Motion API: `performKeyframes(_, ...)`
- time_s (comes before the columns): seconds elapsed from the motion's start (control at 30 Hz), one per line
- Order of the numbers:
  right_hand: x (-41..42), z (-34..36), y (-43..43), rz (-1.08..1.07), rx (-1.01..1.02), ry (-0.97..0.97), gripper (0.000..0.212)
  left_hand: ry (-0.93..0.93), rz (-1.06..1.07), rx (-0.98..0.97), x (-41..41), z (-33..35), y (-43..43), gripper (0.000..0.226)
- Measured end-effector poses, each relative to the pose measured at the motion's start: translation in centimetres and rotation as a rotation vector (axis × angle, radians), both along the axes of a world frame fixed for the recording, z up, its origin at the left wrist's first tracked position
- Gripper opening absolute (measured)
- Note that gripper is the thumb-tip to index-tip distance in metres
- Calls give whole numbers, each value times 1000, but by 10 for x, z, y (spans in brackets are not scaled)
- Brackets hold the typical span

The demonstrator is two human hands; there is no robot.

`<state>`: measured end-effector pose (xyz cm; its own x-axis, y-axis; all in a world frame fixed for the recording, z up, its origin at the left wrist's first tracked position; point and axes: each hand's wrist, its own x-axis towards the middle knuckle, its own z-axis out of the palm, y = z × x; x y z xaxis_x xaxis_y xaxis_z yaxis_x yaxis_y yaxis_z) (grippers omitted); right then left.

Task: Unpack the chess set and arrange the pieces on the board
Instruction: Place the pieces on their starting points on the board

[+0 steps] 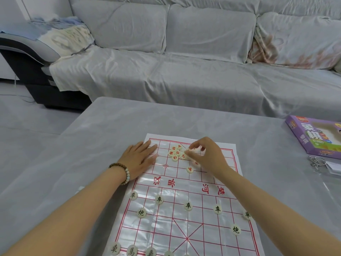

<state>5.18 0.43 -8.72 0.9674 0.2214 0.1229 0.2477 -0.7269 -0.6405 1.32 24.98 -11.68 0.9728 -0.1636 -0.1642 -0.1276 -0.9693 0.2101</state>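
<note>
Our left hand (140, 159) lies flat, fingers straight, on the board (166, 228) at its far-left edge — our right hand (208, 156) pinches a pale piece (190, 150) beside the red-marked cluster (176, 153).

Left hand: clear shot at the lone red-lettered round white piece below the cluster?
Probably yes. The left hand rests at the paper board's left edge, only bare grid between it and the lone red-lettered round white piece; the right hand pinches a cluster piece beyond.

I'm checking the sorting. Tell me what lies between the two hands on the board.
In the head view, a cluster of red-lettered pieces lies on the board between the left hand and the right hand, which pinches a pale piece.
</note>
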Motion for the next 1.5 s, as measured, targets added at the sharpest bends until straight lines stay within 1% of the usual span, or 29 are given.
performKeyframes(0.03, -8, 0, 8, 48, -15, -1, 20, -17, -7, -2, 0, -2, 3, 96)
performKeyframes(0.07, -14, -1, 14, 84, -33, -2, 22, -38, -8, 2, 0, -4, 5, 104)
performKeyframes(0.1, -20, -3, 21, 107, -54, -3, 24, -60, -8, 10, 0, -7, 6, 106)
performKeyframes(0.17, -29, -4, 31, 138, -121, -13, 28, -98, -4, 11, 0, -10, 8, 102)
performKeyframes(0.27, -33, -7, 39, 189, -271, -53, 33, -137, 4, -7, 0, -13, 8, 89)
performKeyframes(0.33, -33, -7, 39, 204, -305, -49, 35, -155, 16, -30, 0, -14, 8, 83)
performKeyframes(0.47, -34, -7, 34, 254, -291, -27, 36, -169, 20, -72, -1, -13, 8, 97)
performKeyframes(0.53, -34, -7, 35, 258, -291, -12, 33, -177, 23, -76, -1, -13, 9, 97)
performKeyframes(0.67, -32, -7, 44, 225, -318, 1, 30, -178, 27, -81, -2, -11, 7, 85)
performKeyframes(0.77, -32, -8, 51, 192, -309, 11, 30, -183, 26, -73, -1, -11, 7, 79)
performKeyframes(0.87, -32, -10, 54, 172, -303, -2, 30, -173, 25, -54, 0, -11, 7, 68)
performKeyframes(0.93, -32, -11, 53, 171, -286, 4, 31, -175, 26, -43, 0, -12, 7, 70)
performKeyframes(1.0, -32, -6, 49, 156, -218, 3, 30, -173, 18, -38, 0, -11, 7, 74)
performKeyframes(1.07, -28, 0, 39, 99, -93, -1, 24, -159, 13, -22, -1, -10, 7, 75)
performKeyframes(1.13, -25, 8, 24, 56, -41, -4, 18, -160, 6, -8, -2, -9, 7, 83)
performKeyframes(1.23, -24, 13, 4, 62, -62, 17, 17, -151, 0, 3, -3, -10, 7, 90)
performKeyframes(1.33, -25, 13, -8, 77, -132, 21, 19, -147, -6, 2, -3, -13, 9, 100)
performKeyframes(1.43, -27, 9, -12, 111, -226, 19, 27, -149, 7, -8, -4, -13, 8, 89)
performKeyframes(1.5, -28, 5, -13, 135, -266, 19, 30, -144, 17, -34, -5, -11, 8, 87)
